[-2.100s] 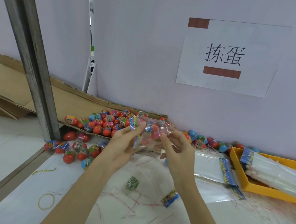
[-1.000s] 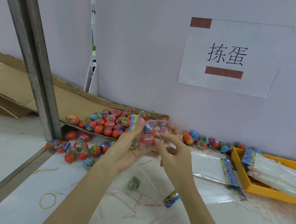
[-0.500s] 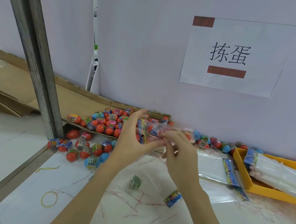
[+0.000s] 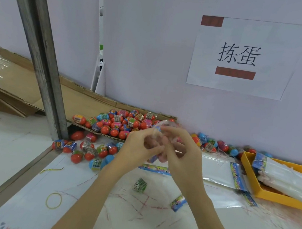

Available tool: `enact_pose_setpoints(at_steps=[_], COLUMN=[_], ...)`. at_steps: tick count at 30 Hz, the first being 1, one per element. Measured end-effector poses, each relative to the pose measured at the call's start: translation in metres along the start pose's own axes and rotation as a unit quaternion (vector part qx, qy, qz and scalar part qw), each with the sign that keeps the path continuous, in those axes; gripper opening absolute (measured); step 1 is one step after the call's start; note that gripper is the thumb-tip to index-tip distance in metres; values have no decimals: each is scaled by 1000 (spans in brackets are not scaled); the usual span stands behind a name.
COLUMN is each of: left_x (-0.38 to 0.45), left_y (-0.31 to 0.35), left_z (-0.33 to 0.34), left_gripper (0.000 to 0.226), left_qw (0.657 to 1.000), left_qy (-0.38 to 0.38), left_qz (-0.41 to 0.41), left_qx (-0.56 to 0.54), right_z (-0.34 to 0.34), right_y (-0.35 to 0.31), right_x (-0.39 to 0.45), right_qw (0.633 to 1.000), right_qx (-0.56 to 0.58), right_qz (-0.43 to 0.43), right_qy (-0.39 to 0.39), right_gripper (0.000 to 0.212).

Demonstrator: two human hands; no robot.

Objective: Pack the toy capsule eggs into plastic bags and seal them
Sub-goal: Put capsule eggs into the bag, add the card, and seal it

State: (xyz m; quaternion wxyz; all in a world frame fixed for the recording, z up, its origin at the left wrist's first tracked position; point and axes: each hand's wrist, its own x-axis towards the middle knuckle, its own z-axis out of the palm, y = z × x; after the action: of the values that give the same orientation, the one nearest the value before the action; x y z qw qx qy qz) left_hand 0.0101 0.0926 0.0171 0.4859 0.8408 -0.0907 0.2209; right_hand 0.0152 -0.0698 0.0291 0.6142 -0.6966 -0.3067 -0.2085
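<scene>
Both hands meet above the table and hold a small clear plastic bag (image 4: pixel 160 128) with capsule eggs inside. My left hand (image 4: pixel 139 148) curls round the bag from the left. My right hand (image 4: pixel 181 154) pinches its top from the right. Most of the bag is hidden behind the fingers. A heap of red, blue and pink capsule eggs (image 4: pixel 119 122) lies on a cardboard sheet just behind the hands. More eggs (image 4: pixel 87 149) are scattered on the table to the left, and others (image 4: pixel 212 144) line the wall to the right.
A slanted metal post (image 4: pixel 38 47) stands at left. A yellow tray (image 4: pixel 247 163) with bundled clear bags sits at right, flat empty bags (image 4: pixel 218 170) beside it. Loose label wrappers (image 4: pixel 140 185), a yellow rubber band (image 4: pixel 53 200) and red strips lie on the near table.
The hands have drawn closer together and bunched the bag between them; earlier it was held spread out between the fingertips. The hands also shifted slightly right and down.
</scene>
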Motion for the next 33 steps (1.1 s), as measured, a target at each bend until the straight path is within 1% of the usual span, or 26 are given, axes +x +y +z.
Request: enact_pose_setpoints(at_steps=[1, 3, 5, 6, 7, 9, 10, 12, 13, 15, 17, 20, 22, 24, 27, 29, 31, 33], left_x=[1, 3, 6, 7, 8, 8, 9, 9, 9, 10, 10, 10, 10, 10, 10, 11, 12, 12], left_y=[0, -3, -7, -9, -12, -17, -20, -26, -28, -29, -29, -31, -31, -30, -28, -25, -26, -27], left_z=[-1, -6, -17, -23, -29, -39, -42, -46, -46, -46, -45, -42, -38, -35, -30, -28, -28, -27], left_gripper=[14, 9, 10, 11, 11, 8, 7, 7, 7, 6, 3, 11, 19, 23, 29, 43, 62, 74], left_qw=[1000, 995, 979, 967, 953, 928, 920, 909, 907, 908, 912, 926, 936, 945, 949, 947, 941, 940], left_qy=[26, 94, 197, 250, 297, 365, 384, 402, 403, 400, 393, 363, 336, 308, 268, 235, 205, 174], left_qz=[-9, -32, -49, -53, -53, -59, -68, -87, -92, -95, -94, -95, -92, -97, -140, -165, -175, -179], left_qx=[4, 10, 8, -2, -17, -39, -48, -71, -79, -82, -72, -49, -45, -60, -87, -144, -202, -231], right_z=[3, 6, 10, 13, 16, 23, 27, 35, 39, 46, 49, 50, 49, 49, 46, 41, 36, 34], right_y=[-2, -3, 2, 5, 9, 17, 20, 27, 30, 33, 34, 36, 36, 36, 34, 35, 36, 38], right_x=[-1, -4, -7, -10, -13, -19, -23, -29, -31, -33, -34, -34, -34, -34, -30, -28, -28, -30], right_qw=[999, 996, 997, 998, 998, 990, 981, 946, 925, 898, 883, 864, 870, 889, 923, 940, 935, 920], right_qx=[36, 56, 22, -14, -52, -117, -152, -232, -268, -319, -357, -408, -403, -374, -316, -287, -287, -292], right_qz=[21, 42, 42, 34, 28, 22, 10, -33, -51, -55, -55, -45, -31, -22, -1, 3, -9, -21], right_qy=[18, 59, 65, 49, 20, -69, -123, -225, -263, -299, -299, -291, -282, -265, -220, -186, -208, -259], right_gripper=[29, 27, 25, 26, 27, 25, 23, 24, 28, 34, 38, 40, 38, 37, 33, 29, 31, 38])
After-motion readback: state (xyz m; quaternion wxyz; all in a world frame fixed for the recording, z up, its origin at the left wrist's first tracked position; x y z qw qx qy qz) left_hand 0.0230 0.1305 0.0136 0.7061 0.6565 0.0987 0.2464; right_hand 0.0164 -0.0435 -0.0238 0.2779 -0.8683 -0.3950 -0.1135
